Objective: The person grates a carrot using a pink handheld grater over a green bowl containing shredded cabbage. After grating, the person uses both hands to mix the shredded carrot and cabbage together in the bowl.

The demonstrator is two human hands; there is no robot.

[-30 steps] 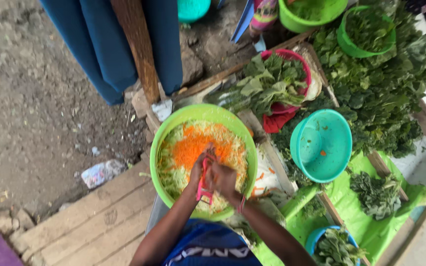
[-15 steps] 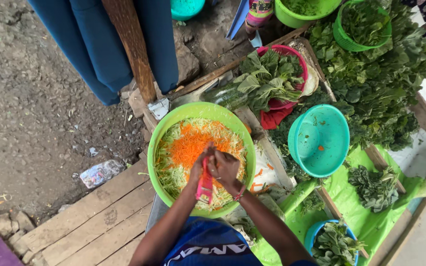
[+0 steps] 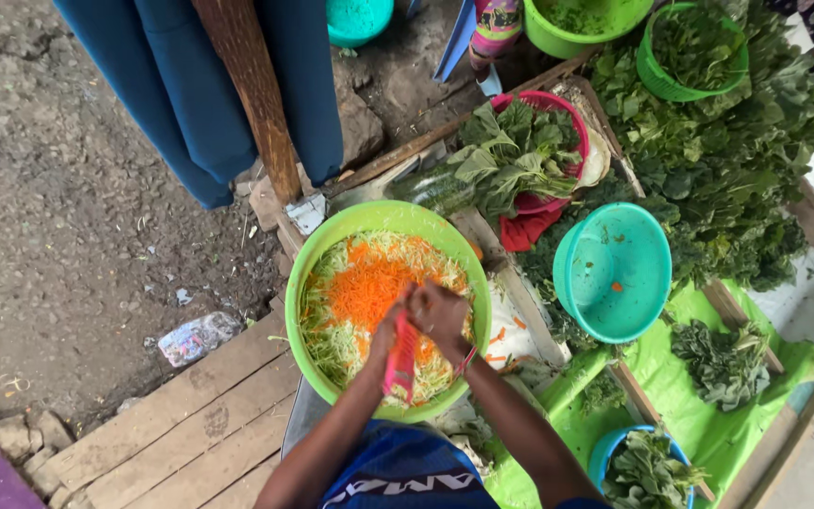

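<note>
A large green bowl (image 3: 332, 240) holds shredded cabbage (image 3: 332, 344) with a heap of grated carrot (image 3: 369, 287) on top. Both my hands work over its near side. My left hand (image 3: 386, 330) grips a pink grater (image 3: 399, 363) held upright over the bowl. My right hand (image 3: 438, 313) is closed just above and to the right of the grater's top, pressing something small against it; what it holds is hidden by the fingers.
An empty teal bowl (image 3: 614, 273) stands to the right. A pink bowl of leafy greens (image 3: 515, 155), green baskets of greens (image 3: 694, 47) and loose leaves lie behind. A wooden post (image 3: 247, 94) and blue cloth stand at the back left. Planks (image 3: 181, 434) lie at the left.
The view has shifted slightly. My right hand has moved a little along the top of the grater; the bowl stays in place.
</note>
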